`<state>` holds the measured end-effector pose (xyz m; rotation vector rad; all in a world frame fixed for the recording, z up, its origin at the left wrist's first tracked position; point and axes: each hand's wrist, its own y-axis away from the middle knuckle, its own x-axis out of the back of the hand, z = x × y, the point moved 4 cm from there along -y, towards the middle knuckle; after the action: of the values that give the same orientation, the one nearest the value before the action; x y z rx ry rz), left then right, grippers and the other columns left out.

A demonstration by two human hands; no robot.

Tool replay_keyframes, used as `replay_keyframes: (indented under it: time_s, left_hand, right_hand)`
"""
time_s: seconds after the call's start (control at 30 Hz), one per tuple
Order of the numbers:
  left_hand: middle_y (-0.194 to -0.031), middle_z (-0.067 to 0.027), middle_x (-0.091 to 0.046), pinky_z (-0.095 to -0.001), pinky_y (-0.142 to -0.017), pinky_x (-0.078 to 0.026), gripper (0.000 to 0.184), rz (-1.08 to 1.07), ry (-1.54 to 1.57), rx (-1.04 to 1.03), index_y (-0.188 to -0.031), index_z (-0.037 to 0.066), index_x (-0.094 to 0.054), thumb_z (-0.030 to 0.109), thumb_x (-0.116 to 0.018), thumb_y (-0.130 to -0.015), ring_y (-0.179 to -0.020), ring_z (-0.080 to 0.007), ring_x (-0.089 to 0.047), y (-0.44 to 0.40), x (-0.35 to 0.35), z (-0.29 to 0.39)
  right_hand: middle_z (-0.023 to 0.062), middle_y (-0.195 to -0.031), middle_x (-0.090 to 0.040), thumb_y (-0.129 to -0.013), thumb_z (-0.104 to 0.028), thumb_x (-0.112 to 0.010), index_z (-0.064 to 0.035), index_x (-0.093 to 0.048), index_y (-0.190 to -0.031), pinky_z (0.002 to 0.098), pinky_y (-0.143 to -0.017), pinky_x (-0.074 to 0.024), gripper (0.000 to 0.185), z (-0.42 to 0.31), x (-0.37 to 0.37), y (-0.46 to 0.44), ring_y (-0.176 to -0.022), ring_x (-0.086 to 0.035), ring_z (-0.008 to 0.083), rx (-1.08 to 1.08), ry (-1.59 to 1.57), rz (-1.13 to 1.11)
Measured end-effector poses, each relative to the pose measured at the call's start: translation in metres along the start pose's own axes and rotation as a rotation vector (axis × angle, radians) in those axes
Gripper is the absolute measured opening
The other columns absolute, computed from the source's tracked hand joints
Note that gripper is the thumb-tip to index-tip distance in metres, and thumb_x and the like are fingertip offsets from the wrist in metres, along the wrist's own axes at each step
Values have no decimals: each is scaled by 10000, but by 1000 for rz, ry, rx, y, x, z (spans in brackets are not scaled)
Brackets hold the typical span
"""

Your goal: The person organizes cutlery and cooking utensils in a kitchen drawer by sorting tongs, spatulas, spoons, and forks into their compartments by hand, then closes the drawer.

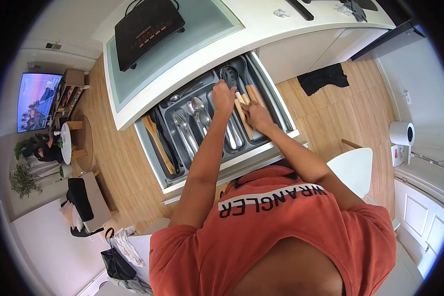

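Head view: open drawer (274,91) under the white counter (202,51), gray cutlery tray (259,141) inside. Left hand (224,99) is over the far right part of the tray, fingers bunched at the slotted dark utensil head (228,74) and the far end of a wooden handle (243,118); can't tell if the grip is closed. Right hand (259,118) is just right and slightly nearer, fingers bent down in a narrow shape at the wooden handles; can't tell if it holds any or only touches. The wooden handles lie in the rightmost tray section, dark heads toward the far end. Left of them, silver handles (234,135) lie in the next section, partly under the left forearm. Spoons (198,104) mid-tray, forks (183,129) left of those, then black utensils (166,135) and wooden utensils (158,144) at the left end. Small spoon (175,98) in the far cross section. Black cooktop (149,33) on the counter, far left of the hands. Black cloth (323,79) on the floor right of the drawer, white chair (351,170) nearer on the right. Lit screen (38,102) and another person (49,149) well apart, at left.
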<state>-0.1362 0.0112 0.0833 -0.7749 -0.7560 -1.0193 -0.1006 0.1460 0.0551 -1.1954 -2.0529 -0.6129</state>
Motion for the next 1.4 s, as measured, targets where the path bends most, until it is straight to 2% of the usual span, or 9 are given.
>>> replay_keyframes:
  time_s: [0.23, 0.3, 0.4, 0.53, 0.73, 0.8, 1.1, 1.27, 1.4]
  left_hand:
    - [-646, -213, -596, -336, -618, -502, 197, -61, -102, 105, -739, -92, -539, 82, -615, -689, -630, -331, -616, -11, -6, -3]
    - [-617, -217, -593, -332, -556, -523, 157, -267, 281, 337, -684, -119, -520, 32, -542, -721, -563, -306, -623, -13, -10, -12]
    - [-624, -229, -591, -328, -466, -527, 172, -226, 746, 466, -620, -137, -502, -15, -482, -740, -505, -285, -615, -14, -19, -22]
    - [-604, -238, -580, -343, -439, -529, 211, -189, 897, 564, -575, -148, -492, -39, -455, -751, -499, -288, -611, -14, -34, -27]
    - [-567, -221, -578, -334, -464, -516, 247, -305, 432, 395, -604, -148, -514, 36, -506, -768, -489, -298, -605, -19, -24, -19]
    - [-779, -202, -601, -376, -574, -506, 213, -214, -89, 201, -767, -115, -570, 95, -543, -749, -640, -335, -605, -24, -8, -8]
    - [-1088, -216, -407, -434, -913, -284, 528, 53, -60, -314, -1098, -73, -410, 172, -635, -687, -1034, -369, -367, -32, -25, 28]
    - [-1116, -241, -362, -443, -920, -275, 629, 25, -161, -263, -1165, -93, -342, 176, -635, -676, -1053, -390, -331, -38, -46, 7]
    - [-1113, -251, -356, -445, -927, -269, 643, -73, -27, -199, -1164, -104, -333, 167, -624, -659, -1047, -394, -328, -42, -52, 0]
  right_hand:
    - [166, -865, -592, -802, -208, -523, -55, -569, -934, 399, -698, -447, 207, 3, 3, -29, -841, -564, 316, -103, 51, -31]
    - [166, -843, -596, -796, -215, -532, -55, -555, -953, 401, -705, -445, 225, -1, 7, -27, -839, -565, 316, -120, 16, -57]
    - [168, -851, -594, -774, -223, -562, -59, -517, -1010, 408, -723, -442, 291, -12, 22, -13, -845, -563, 322, -135, -47, -95]
    - [189, -952, -564, -728, -216, -614, -83, -455, -1095, 411, -741, -444, 421, -14, 16, 2, -869, -552, 341, -82, 30, -56]
    - [204, -997, -523, -747, -155, -567, -38, -408, -1129, 401, -755, -448, 430, -12, 21, 2, -877, -549, 344, -33, 53, -43]
    - [209, -1007, -509, -766, -142, -531, -19, -389, -1140, 403, -738, -456, 418, -8, 34, -3, -870, -551, 350, -68, 114, -12]
    - [221, -973, -505, -789, -50, -443, 45, -279, -1244, 356, -636, -506, 493, 2, 25, -20, -808, -592, 314, -147, 466, -155]
    - [238, -972, -528, -801, -60, -404, 44, -214, -1292, 341, -618, -508, 537, 5, 21, -34, -814, -595, 298, -148, 515, -248]
    - [290, -964, -537, -853, -143, -311, 7, -247, -1243, 422, -748, -462, 423, 4, 18, -41, -867, -570, 379, -219, 385, -284]
